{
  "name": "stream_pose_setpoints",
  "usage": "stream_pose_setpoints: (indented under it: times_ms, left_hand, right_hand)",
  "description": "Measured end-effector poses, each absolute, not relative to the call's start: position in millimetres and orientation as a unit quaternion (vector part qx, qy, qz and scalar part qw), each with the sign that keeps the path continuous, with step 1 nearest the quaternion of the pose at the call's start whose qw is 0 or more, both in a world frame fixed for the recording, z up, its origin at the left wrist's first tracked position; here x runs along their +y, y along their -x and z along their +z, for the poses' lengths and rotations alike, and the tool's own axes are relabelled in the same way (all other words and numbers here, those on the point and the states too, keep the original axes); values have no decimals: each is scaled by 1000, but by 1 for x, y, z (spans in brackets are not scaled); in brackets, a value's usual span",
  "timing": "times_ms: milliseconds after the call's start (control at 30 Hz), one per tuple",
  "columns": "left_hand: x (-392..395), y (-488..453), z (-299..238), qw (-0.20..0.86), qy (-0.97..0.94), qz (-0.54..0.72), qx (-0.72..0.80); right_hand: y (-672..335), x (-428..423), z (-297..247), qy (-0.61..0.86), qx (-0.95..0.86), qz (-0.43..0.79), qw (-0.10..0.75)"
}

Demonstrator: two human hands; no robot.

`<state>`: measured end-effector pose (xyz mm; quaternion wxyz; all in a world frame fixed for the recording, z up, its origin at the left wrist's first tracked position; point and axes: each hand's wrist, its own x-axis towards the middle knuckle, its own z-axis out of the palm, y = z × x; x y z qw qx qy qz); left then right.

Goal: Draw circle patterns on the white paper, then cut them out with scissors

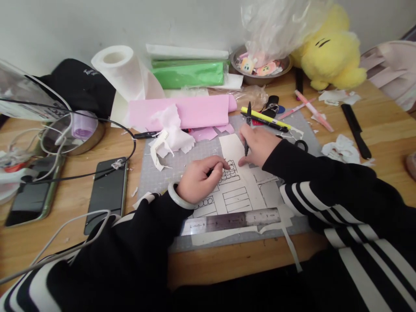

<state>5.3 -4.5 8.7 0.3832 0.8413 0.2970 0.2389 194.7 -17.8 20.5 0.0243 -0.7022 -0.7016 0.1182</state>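
Observation:
My right hand (258,145) grips a black marker pen (248,113) that stands nearly upright, its lower end just above the paper. Under both hands lies white paper (238,198) with drawn boxes, lines and rows of small circles. My left hand (203,177) rests curled on this sheet, with a bit of something dark showing between thumb and forefinger; what it is I cannot make out. A steel ruler (230,220) lies across the paper's near edge. Beneath everything is a grey cutting mat (152,173).
Behind the mat are folded pink paper (182,112), a paper roll (121,71), green packets (191,74) and a metal bowl (261,78). A yellow marker (264,118) and scissors (301,145) lie right. Phones (106,190) and cables are left, a yellow plush toy (331,52) far right.

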Motion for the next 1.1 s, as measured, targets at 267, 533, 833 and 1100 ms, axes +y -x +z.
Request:
stream_pose_setpoints:
  times_ms: [267, 533, 833, 1100]
  left_hand:
    - [-5, -5, 10, 388, -844, 237, 284]
    - [-4, -4, 9, 392, -841, 234, 290]
    - [-5, -4, 9, 399, -841, 236, 280]
    - [1, -2, 25, 386, -828, 231, 334]
  right_hand:
    - [-191, -20, 20, 708, -696, 115, 19]
    - [-192, -16, 21, 712, -690, 128, 30]
    - [-192, -18, 17, 694, -707, 128, 37]
    - [-204, -4, 18, 687, -716, -4, 124]
